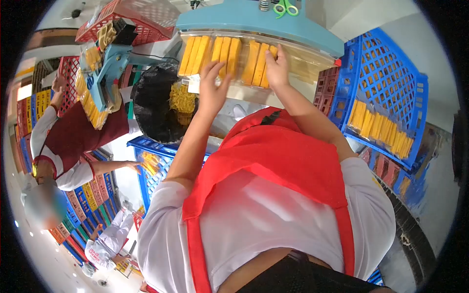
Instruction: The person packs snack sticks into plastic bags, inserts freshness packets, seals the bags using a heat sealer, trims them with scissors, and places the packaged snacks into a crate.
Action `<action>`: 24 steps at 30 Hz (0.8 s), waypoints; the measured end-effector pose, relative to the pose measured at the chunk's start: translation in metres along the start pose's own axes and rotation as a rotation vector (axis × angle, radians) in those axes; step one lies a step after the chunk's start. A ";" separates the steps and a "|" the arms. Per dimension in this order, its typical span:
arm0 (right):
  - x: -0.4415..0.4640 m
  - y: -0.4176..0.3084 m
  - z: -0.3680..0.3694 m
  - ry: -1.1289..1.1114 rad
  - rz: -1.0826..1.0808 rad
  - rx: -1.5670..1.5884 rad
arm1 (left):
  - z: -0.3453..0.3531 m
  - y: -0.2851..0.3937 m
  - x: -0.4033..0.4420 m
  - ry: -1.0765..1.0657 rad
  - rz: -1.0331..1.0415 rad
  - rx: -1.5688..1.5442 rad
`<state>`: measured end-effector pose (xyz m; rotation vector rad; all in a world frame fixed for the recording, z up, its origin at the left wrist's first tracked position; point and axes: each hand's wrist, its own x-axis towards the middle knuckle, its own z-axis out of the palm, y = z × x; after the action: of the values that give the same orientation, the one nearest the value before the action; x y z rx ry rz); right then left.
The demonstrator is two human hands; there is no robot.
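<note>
Both hands are working at the near edge of the worktop [251, 94], over clear bags of yellow sticks lying in a row in front of a pale blue machine [254, 22]. The sticks are standing in three groups: a left group [195, 54], a middle group [226, 54] and a right group [258, 63].

The left hand [213, 90] is holding its fingers spread, with the fingertips reaching over the near end of the middle group. The right hand [277, 71] is bending its thumb and fingers around the outer side of the right group; whether it is pinching the end stick, one cannot tell.

Green scissors [286, 8] are lying on top of the machine. To the left of the worktop, a bin lined with a black bag [151, 102] is holding yellow scraps [183, 100]. On the right, a tilted blue crate [391, 83] is holding more bagged sticks [380, 128]. Another blue crate [149, 183], with yellow pieces inside, is sitting beyond the left arm, and a red crate [141, 22] is standing at the upper left.

A co-worker in a dark red apron [85, 141] is standing on the left beside a second blue machine [110, 73], and another person in white [110, 241] is working farther back.
</note>
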<state>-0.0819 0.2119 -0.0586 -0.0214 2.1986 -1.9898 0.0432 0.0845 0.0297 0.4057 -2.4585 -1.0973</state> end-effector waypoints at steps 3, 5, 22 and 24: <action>-0.005 -0.022 0.008 -0.007 -0.034 0.011 | -0.041 -0.031 -0.047 0.087 -0.187 0.097; -0.007 -0.028 0.010 -0.009 -0.028 0.049 | -0.058 -0.055 -0.087 0.200 -0.297 0.137; 0.018 -0.014 -0.005 -0.351 -0.149 -0.468 | -0.027 -0.100 -0.400 0.640 -1.413 0.626; 0.012 -0.021 -0.006 -0.470 -0.062 -0.267 | -0.008 -0.092 -0.415 0.670 -1.483 0.617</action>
<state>-0.0970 0.2138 -0.0386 -0.5384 2.1374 -1.5028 0.4168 0.1949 -0.1403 2.4913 -1.5398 -0.3181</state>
